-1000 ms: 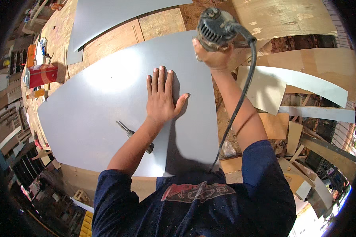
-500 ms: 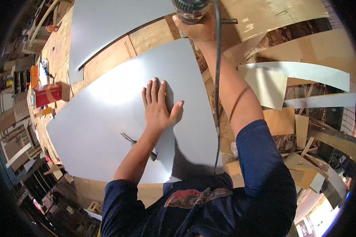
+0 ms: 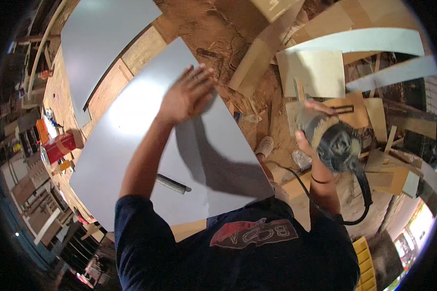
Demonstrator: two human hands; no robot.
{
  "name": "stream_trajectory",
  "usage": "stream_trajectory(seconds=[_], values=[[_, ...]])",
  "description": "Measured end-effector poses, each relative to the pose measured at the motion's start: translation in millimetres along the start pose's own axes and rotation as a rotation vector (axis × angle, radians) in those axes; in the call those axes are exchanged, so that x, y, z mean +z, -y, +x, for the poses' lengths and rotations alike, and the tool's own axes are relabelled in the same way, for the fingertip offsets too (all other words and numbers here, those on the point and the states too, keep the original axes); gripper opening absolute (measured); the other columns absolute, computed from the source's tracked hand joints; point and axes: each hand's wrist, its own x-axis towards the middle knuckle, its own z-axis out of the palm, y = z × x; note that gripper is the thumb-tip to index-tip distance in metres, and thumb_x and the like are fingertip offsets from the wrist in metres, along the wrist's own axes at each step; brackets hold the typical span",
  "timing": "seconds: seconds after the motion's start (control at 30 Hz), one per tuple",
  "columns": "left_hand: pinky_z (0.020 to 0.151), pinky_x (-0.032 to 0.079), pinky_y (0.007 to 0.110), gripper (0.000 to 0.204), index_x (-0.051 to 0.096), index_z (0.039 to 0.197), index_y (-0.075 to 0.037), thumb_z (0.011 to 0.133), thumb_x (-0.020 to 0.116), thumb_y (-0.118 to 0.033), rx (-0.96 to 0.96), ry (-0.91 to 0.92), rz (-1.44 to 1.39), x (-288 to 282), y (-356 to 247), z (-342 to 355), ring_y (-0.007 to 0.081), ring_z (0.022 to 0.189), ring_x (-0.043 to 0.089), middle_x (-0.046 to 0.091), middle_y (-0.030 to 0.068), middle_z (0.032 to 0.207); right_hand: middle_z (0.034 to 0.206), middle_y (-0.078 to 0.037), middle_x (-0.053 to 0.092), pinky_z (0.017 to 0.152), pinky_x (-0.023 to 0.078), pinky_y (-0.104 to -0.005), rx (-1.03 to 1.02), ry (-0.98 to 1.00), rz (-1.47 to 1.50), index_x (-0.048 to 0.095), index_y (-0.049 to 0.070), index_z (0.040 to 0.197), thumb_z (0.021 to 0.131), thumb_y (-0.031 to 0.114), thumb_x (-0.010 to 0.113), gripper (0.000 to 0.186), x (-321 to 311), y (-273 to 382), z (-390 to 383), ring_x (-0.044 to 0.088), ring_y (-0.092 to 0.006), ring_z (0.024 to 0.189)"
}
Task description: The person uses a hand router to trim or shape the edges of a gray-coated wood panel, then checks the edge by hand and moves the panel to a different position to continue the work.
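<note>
A single head-worn fisheye view looks steeply down from above the person's shoulders. The grey panel [image 3: 145,140] fills the left and centre of the frame, close below, and the sawdust-strewn floor [image 3: 213,24] curves away toward the upper right rim.

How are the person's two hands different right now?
The left hand lies open with fingers spread, flat on the big grey panel; the right hand is curled around a corded power tool. The left hand is over the workbench, while the right hand hangs off to the side, above the floor full of wood offcuts. Both are bare.
</note>
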Motion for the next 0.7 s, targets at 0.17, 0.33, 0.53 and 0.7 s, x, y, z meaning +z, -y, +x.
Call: stream_trajectory(seconds=[0.17,0.33,0.53,0.7], values=[[0.123,0.047,0.050,0.028,0.076,0.123,-0.009,0.100,0.074,-0.025,0.036,-0.047,0.189,-33.3,68.3,46.3,0.0350,0.135,0.064,0.072,0.0134,0.134,0.131,-0.014,0.067,0.111,0.052,-0.0450,0.208,-0.118,0.269,0.055,0.003,0.138,0.083,0.031,0.090,0.071,-39.2,6.0,-88.4,0.065,-0.0284,0.125],[0.108,0.056,0.049,0.021,0.077,0.111,-0.007,0.099,0.076,-0.023,0.054,0.034,0.196,-39.6,37.7,62.0,0.0355,0.119,0.071,0.076,0.0139,0.120,0.132,-0.013,0.066,0.111,0.051,-0.0444,0.211,-0.140,0.195,0.055,0.003,0.137,0.081,0.031,0.092,0.073,-74.3,10.6,-137.1,0.063,-0.0293,0.128],[0.096,0.061,0.049,0.016,0.075,0.099,-0.006,0.084,0.078,-0.011,0.274,0.095,-0.068,-1.8,-63.7,24.7,0.0363,0.101,0.073,0.075,0.0125,0.102,0.132,-0.013,0.067,0.115,0.048,-0.0439,0.338,-0.221,0.356,0.057,0.004,0.136,0.077,0.018,0.095,0.072,-91.1,17.8,-176.5,0.064,-0.0286,0.127],[0.088,0.059,0.046,0.022,0.072,0.094,-0.007,0.077,0.075,-0.020,0.452,0.118,-0.102,34.3,-166.9,-10.5,0.0321,0.101,0.068,0.070,0.0087,0.098,0.136,-0.017,0.063,0.116,0.046,-0.0510,0.303,-0.128,0.274,0.048,0.005,0.141,0.081,0.027,0.090,0.077,-103.4,17.5,-197.1,0.060,-0.0332,0.131]])
